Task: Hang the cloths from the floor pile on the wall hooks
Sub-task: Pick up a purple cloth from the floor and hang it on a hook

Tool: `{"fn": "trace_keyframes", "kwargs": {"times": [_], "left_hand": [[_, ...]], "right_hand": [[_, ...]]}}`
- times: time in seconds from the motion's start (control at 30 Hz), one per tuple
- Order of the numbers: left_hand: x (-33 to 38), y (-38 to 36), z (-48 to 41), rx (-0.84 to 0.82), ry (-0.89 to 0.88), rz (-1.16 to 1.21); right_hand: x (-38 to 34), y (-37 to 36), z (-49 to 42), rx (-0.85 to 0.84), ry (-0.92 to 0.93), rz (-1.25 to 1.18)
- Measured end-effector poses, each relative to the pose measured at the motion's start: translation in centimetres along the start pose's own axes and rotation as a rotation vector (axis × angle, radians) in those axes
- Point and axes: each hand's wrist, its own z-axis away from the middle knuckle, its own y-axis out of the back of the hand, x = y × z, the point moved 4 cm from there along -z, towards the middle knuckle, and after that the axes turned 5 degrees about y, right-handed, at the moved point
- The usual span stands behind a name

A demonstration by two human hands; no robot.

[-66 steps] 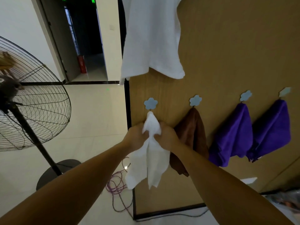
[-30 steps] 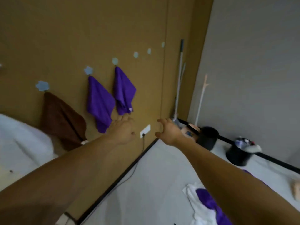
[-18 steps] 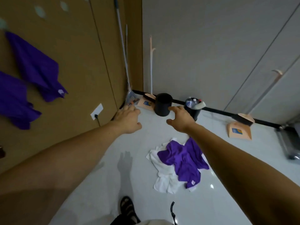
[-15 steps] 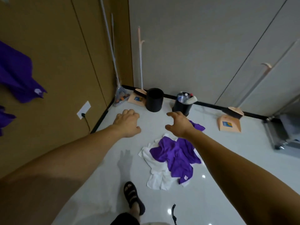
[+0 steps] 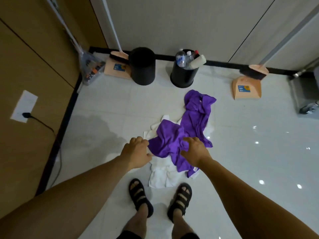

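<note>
A pile of cloths lies on the pale tiled floor just in front of my sandalled feet. Purple cloths [image 5: 188, 128] lie on top and white cloths [image 5: 162, 175] spread beneath them. My left hand [image 5: 137, 153] hovers over the pile's left edge with fingers loosely bent, holding nothing. My right hand [image 5: 195, 150] is above the nearer purple cloth, fingers spread and empty; whether it touches the cloth I cannot tell. The wall hooks are out of view.
A brown wall panel [image 5: 34, 66] with a socket [image 5: 24, 106] and plugged cable runs on the left. Two black bins [image 5: 142, 66] [image 5: 183, 73], two dustpans with brushes [image 5: 246, 87] and a mop stand along the far wall. A grey object [image 5: 305, 95] sits at right.
Both hands let go of the white cloth left at the wall hook. The view swung right and down to the floor pile, and both empty hands dropped towards it.
</note>
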Motion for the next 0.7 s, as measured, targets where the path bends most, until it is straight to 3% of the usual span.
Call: {"fn": "trace_keyframes", "kwargs": {"times": [0.3, 0.47, 0.6, 0.7], "left_hand": [[-2.5, -20.0, -18.1, -0.012, 0.092, 0.120], [-3.5, -29.3, -24.1, 0.000, 0.068, 0.188], [-4.7, -33.6, -25.5, -0.034, 0.100, 0.220], [-5.4, -33.9, -24.5, -0.061, 0.159, 0.245]], "right_hand": [[11.5, -19.3, -19.6, -0.138, -0.071, 0.000], [16.9, -28.4, -27.0, -0.119, -0.091, 0.120], [19.0, -32.1, -29.6, -0.090, -0.064, 0.196], [18.5, -31.3, -29.5, 0.022, -0.058, -0.007]]}}
